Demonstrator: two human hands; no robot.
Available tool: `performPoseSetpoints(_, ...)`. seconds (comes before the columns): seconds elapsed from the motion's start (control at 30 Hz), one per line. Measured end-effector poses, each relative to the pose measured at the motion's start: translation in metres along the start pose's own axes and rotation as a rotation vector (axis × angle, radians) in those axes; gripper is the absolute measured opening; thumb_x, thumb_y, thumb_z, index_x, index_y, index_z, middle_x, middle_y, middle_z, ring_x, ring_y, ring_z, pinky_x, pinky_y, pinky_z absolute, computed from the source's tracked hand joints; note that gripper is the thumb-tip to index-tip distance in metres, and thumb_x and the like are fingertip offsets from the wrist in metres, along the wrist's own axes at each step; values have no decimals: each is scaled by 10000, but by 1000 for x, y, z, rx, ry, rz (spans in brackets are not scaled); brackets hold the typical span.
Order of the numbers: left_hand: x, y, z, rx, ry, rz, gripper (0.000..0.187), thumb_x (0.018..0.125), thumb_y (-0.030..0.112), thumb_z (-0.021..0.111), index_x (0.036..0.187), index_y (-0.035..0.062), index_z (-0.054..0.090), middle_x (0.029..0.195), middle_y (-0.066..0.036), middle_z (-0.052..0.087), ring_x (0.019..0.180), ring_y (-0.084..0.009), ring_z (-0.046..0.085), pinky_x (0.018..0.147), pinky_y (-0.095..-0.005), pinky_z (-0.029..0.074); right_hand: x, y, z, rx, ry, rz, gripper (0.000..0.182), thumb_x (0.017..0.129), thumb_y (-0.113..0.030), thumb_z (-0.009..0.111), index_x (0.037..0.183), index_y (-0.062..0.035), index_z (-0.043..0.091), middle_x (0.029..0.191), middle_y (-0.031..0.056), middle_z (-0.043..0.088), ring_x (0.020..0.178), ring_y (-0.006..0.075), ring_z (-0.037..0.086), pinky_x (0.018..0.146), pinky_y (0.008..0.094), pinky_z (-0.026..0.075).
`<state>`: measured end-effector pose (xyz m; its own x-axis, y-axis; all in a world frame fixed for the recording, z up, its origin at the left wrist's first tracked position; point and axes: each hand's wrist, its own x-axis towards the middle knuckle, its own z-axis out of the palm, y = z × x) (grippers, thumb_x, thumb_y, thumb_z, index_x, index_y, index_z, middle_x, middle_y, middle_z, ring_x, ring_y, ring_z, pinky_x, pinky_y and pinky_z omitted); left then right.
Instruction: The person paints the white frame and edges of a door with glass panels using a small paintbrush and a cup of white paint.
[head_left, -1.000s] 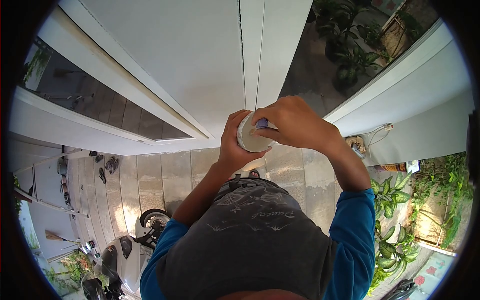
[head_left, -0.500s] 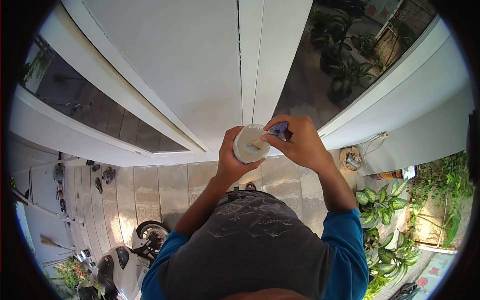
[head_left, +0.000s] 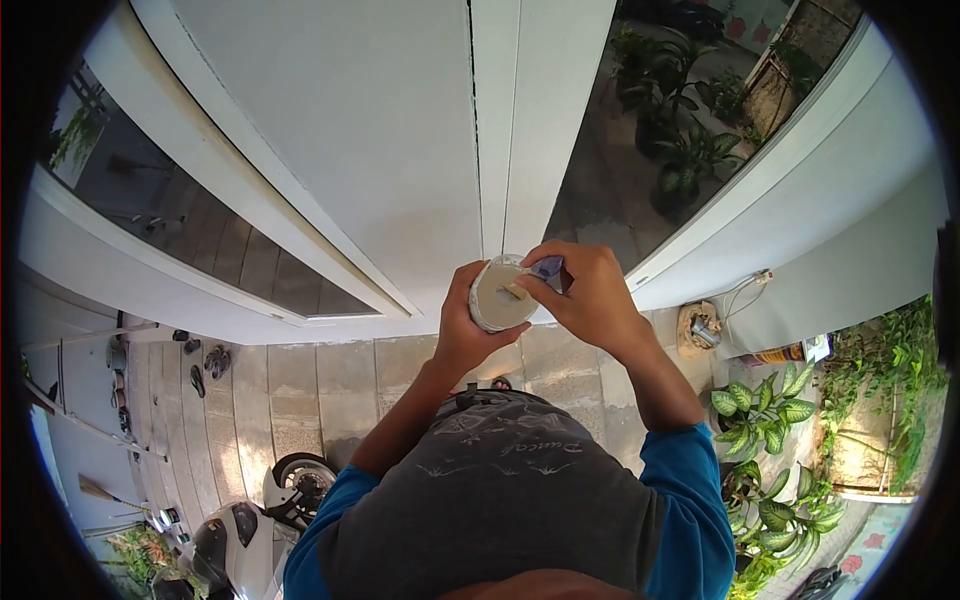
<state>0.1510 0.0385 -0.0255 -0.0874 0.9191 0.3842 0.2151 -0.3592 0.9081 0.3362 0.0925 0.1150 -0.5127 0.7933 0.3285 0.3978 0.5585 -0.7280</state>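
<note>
A round whitish tub (head_left: 488,318) is gripped from its left side by my left hand (head_left: 462,328), fingers and thumb curved around the wall. Pale liquid that looks like paint lies inside it. My right hand (head_left: 592,292) is closed around the purple handle of a paintbrush (head_left: 547,267) over the tub's right rim. The brush's yellowish head dips into the opening and its tip meets the pale contents. Part of the handle is hidden by my fingers.
A white door (head_left: 400,150) stands right in front, with dark glass panes (head_left: 640,150) beside it. Leafy plants (head_left: 765,405) and a cable (head_left: 740,290) are on the right. A motorbike (head_left: 240,540) is parked behind left, and sandals (head_left: 216,360) lie on the tiled floor.
My right hand and the brush have shifted slightly left, bringing the brush head a little differently within the tub. The left hand still holds the tub in nearly the same place.
</note>
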Motion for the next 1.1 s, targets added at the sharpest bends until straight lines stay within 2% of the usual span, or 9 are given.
performPoseSetpoints(0.1, -1, 2, 1, 6, 4, -7, 870, 645, 115, 944, 1374, 66, 473, 1255, -87, 600, 1170, -196, 601, 1014, -369, 493, 7, -1, -10, 70, -34, 154, 192, 851, -162, 796, 958, -15, 735, 694, 122, 685, 495, 190, 578, 530, 325, 462)
performPoseSetpoints(0.13, 0, 3, 0, 6, 6, -6, 870, 645, 115, 944, 1374, 66, 473, 1255, -87, 600, 1170, -196, 601, 1014, -369, 493, 7, 0, -11, 70, -35, 152, 192, 851, -162, 796, 958, -15, 735, 694, 122, 685, 495, 190, 578, 530, 325, 462)
performPoseSetpoints(0.33, 1, 6, -1, 32, 4, 14, 863, 650, 111, 942, 1373, 65, 473, 1259, -89, 602, 1173, -193, 604, 1020, -366, 489, 4, -1, -7, 33, 3, 103, 187, 842, -140, 796, 951, -4, 729, 635, 111, 647, 465, 168, 525, 504, 312, 421)
performPoseSetpoints(0.63, -1, 4, 0, -4, 29, -4, 895, 634, 183, 984, 1369, 60, 488, 1284, -108, 570, 1190, -252, 607, 1006, -390, 506, 5, 22, -9, 342, 162, 202, 160, 886, -130, 788, 929, 4, 709, 692, -21, 649, 568, 11, 489, 499, 229, 369)
performPoseSetpoints(0.77, 0, 3, 0, 5, 25, 9, 895, 632, 180, 984, 1366, 52, 489, 1288, -110, 569, 1190, -250, 607, 1006, -387, 505, 0, 17, -7, 424, 103, 139, 160, 886, -118, 789, 940, 11, 710, 717, 1, 659, 559, 22, 496, 498, 229, 370)
performPoseSetpoints(0.83, 1, 2, 0, 20, 19, 25, 894, 632, 180, 984, 1365, 50, 489, 1288, -111, 569, 1189, -250, 608, 1005, -387, 506, -3, 9, -7, 156, 44, 26, 164, 888, -120, 788, 953, 10, 713, 731, 31, 662, 540, 41, 509, 493, 240, 378)
performPoseSetpoints(0.93, 1, 3, 1, -7, 19, 15, 865, 658, 97, 941, 1380, 61, 466, 1257, -99, 614, 1180, -200, 611, 1020, -364, 498, -5, 5, -2, 71, 89, -98, 133, 893, -90, 792, 963, -7, 716, 708, 6, 664, 597, 14, 491, 511, 222, 356)
performPoseSetpoints(1.03, 2, 3, 0, -14, 20, 12, 862, 662, 89, 938, 1381, 59, 464, 1266, -101, 613, 1182, -199, 612, 1021, -369, 502, -4, 0, -6, 204, 5, 109, 132, 890, -83, 792, 964, -5, 716, 709, 14, 670, 581, 19, 490, 512, 225, 369)
performPoseSetpoints(1.1, 2, 0, -1, -15, 26, 23, 864, 661, 86, 938, 1382, 58, 463, 1265, -100, 612, 1181, -197, 612, 1023, -373, 504, -3, 5, -3, 192, 43, 73, 151, 887, -105, 791, 964, 3, 718, 690, 31, 656, 547, 37, 500, 501, 236, 377)
